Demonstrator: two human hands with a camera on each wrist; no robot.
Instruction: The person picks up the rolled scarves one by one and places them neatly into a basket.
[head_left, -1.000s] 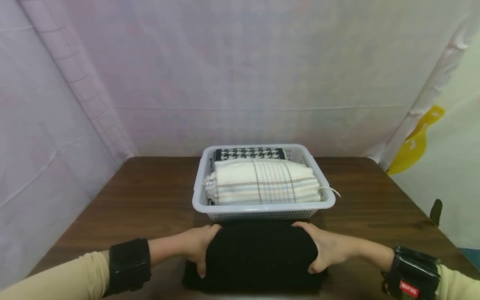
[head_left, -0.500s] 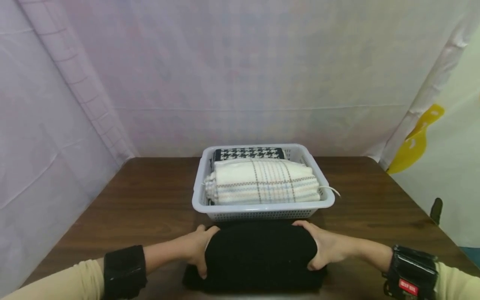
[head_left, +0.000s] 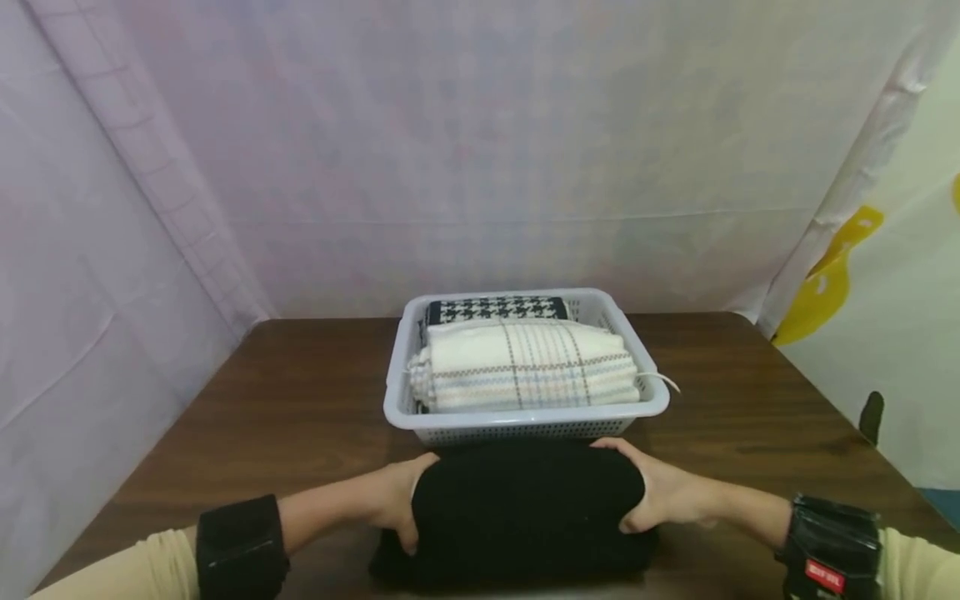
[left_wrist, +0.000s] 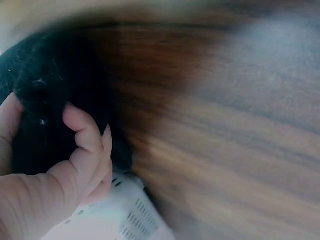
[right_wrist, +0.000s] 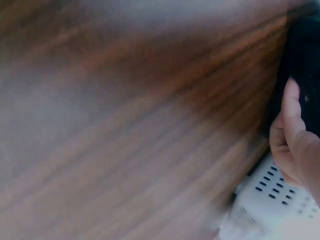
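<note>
A bulky folded black cloth (head_left: 525, 512) lies at the front of the table, just before the basket. My left hand (head_left: 393, 498) grips its left end, thumb toward me and fingers curled around the far side. At the opposite end, my right hand (head_left: 660, 492) grips the cloth in the same way. In the left wrist view, thumb and fingers (left_wrist: 82, 132) pinch the dark fabric (left_wrist: 45, 75). The right wrist view has the fingers (right_wrist: 291, 107) against the cloth (right_wrist: 305, 55) at the picture's edge. What exact kind of cloth it is cannot be told.
A white perforated basket (head_left: 525, 418) stands right behind the black cloth. Inside are a rolled white striped cloth (head_left: 525, 367) and a black-and-white houndstooth cloth (head_left: 498, 308). The brown wooden table (head_left: 300, 392) meets a pale curtain (head_left: 480, 167) at the back.
My right hand has shifted slightly right and the cloth's right end looks a little wider. The left forearm has lowered slightly. The basket stays in place.
</note>
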